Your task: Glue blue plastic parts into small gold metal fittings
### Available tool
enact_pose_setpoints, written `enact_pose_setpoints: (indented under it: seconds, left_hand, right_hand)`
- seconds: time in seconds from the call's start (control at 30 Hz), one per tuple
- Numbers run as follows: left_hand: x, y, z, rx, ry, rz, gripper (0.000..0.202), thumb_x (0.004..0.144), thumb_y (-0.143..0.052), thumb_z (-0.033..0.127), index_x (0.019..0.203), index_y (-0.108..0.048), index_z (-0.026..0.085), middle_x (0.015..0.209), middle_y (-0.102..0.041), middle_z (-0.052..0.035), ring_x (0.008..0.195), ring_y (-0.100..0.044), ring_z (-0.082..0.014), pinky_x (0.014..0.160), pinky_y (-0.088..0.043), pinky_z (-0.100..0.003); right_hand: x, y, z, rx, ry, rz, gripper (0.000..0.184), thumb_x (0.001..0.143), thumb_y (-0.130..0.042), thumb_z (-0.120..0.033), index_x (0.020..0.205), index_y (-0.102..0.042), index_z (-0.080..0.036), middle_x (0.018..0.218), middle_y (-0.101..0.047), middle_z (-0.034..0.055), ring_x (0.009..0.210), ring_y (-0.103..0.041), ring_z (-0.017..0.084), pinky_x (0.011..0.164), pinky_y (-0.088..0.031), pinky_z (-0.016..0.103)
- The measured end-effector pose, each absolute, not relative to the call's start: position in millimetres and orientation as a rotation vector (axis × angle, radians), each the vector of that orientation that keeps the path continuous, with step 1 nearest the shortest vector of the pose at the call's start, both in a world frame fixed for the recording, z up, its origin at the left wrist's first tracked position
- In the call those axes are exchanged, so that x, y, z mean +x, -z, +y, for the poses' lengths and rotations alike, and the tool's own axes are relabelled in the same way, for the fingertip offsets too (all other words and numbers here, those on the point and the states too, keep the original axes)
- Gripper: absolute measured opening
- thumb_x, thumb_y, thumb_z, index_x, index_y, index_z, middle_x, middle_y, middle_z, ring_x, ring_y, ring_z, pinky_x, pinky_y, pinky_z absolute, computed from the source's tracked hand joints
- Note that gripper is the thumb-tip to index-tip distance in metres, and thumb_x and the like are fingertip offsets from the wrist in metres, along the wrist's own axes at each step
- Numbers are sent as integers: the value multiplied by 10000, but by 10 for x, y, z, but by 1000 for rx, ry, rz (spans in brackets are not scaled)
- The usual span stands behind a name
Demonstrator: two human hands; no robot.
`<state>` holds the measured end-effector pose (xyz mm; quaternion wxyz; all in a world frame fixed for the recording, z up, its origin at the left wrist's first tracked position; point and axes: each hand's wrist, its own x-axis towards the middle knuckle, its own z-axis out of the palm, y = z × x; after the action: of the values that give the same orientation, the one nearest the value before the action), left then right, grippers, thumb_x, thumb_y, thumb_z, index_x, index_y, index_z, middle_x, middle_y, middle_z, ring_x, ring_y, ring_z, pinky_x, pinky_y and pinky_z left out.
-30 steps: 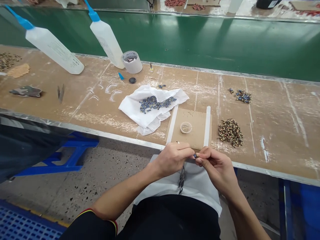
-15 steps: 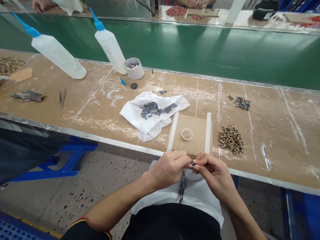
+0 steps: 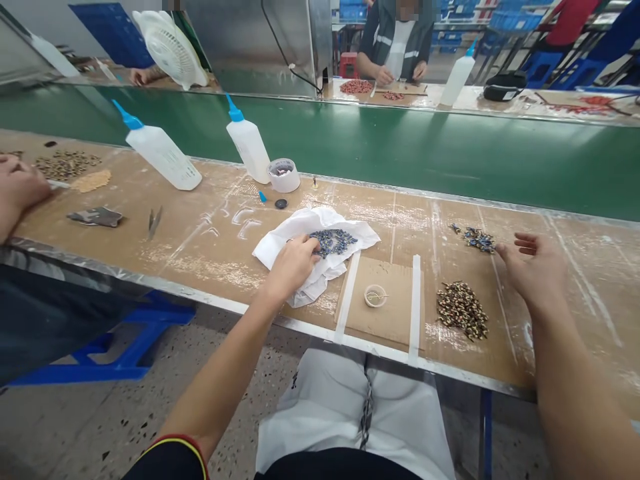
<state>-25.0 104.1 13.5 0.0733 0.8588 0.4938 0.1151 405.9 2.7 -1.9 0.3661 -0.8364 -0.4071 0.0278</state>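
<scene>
My left hand [image 3: 295, 261] reaches onto the white cloth [image 3: 273, 247], its fingers drawn together at the near-left edge of a pile of small blue parts [image 3: 336, 243]. Whatever lies between those fingertips is hidden. Off to the right, my right hand [image 3: 531, 267] hovers by a small heap of blue-and-gold parts [image 3: 479, 240]. Its thumb points at the heap and stands apart from the curled fingers, with nothing visible between them. Nearer me lies a larger heap of dark and gold parts [image 3: 461, 311]. A small clear cup [image 3: 375, 296] with thin pale strands in it sits on a taped cardboard sheet [image 3: 387, 327].
Two white bottles with blue nozzles [image 3: 163, 157] [image 3: 249, 148] lean near a tape roll [image 3: 284, 175]. Tweezers [image 3: 155, 223] and a camouflage pouch [image 3: 95, 217] lie to the left, near another person's hand [image 3: 23, 187]. Beyond the green belt [image 3: 380, 140] a co-worker [image 3: 395, 47] sits.
My hands were together over my lap with a small part between the fingertips. They have parted: the left to the cloth's blue pile, the right to the far-right heap. The view has tilted up.
</scene>
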Motion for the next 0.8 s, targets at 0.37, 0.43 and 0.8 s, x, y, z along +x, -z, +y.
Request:
enact_pose_setpoints:
  seconds: [0.37, 0.43, 0.8]
  left_hand:
    - [-387, -281, 1021, 2525, -502, 1451, 135, 930, -511, 155, 956, -644, 163, 943, -686, -78, 883, -623, -239, 786, -461, -345]
    - [-435, -311, 951, 2449, -611, 1387, 142, 922, -525, 160, 937, -665, 174, 938, -691, -56, 858, -627, -209, 772, -465, -318]
    - [-227, -180, 175, 2237, -480, 1139, 138, 917, -583, 116, 918, -704, 183, 873, -634, -27, 838, -597, -168, 747, -457, -281]
  right_hand:
    - [3484, -63, -783, -2043, -203, -937, 346, 850, -663, -451, 1154, -672, -287, 1179, -702, 133, 1025, -687, 334, 779, -541, 450]
    - [3327, -45, -884, -2049, -269, -930, 353, 856, -642, -500, 1148, -669, -305, 1187, -701, 121, 970, -699, 333, 779, -536, 468]
    - [2375, -48, -675, -1607, -693, -1497, 188, 939, -581, -366, 1024, -666, -221, 988, -701, 67, 844, -653, 204, 759, -513, 344]
